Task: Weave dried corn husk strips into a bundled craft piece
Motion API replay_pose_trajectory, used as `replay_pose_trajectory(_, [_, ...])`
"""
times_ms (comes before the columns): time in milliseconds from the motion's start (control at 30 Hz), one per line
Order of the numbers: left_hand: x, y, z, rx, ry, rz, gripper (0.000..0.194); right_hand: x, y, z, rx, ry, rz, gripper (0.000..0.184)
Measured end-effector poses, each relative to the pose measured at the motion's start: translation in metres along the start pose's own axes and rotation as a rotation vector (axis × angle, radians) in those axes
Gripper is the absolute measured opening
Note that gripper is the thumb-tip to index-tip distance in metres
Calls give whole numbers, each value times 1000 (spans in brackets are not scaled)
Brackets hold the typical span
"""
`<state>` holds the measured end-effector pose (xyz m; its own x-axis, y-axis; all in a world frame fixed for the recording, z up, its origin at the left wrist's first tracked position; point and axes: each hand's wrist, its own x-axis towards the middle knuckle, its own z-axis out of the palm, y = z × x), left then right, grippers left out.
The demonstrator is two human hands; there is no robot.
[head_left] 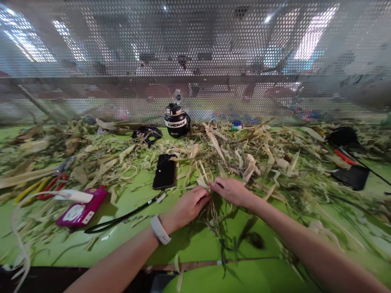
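Note:
Both hands meet over the middle of the green table (134,240). My left hand (190,205), with a white band at its wrist, has its fingers closed on a small bundle of pale corn husk strips (202,178). Pinching the same bundle from the right side is my right hand (230,191). Husk tips stick up beyond the fingers, while thin stringy ends (213,213) hang down toward me. The exact grip of the fingertips is partly hidden. Just beyond my left hand lies a dark phone (165,171) with a black strap.
Dried husk scraps (100,162) litter the table. At the left are a magenta power bank (82,208) with a white cable and red-handled scissors (56,185). A black bottle (176,122) stands before the perforated metal screen (195,49). A black flat object (351,176) lies right.

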<state>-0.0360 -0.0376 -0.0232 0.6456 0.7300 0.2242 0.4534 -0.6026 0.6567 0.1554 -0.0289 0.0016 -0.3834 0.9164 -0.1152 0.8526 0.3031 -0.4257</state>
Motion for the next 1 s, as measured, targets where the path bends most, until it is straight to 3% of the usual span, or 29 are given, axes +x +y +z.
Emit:
replay_pose_trajectory(233, [-1,7,-6,16,-9,1,16,2,6,3,158,164,-51,23])
replay_pose_trajectory(533, [0,5,-4,40,3,23,18,0,2,5,-37,100,94,43])
replay_pose_trajectory(767, [-1,4,-4,65,4,33,19,1,1,7,75,95,-7,26])
replay_pose_trajectory(1000, [-2,7,-5,123,-16,-65,33,0,6,9,263,237,-63,24])
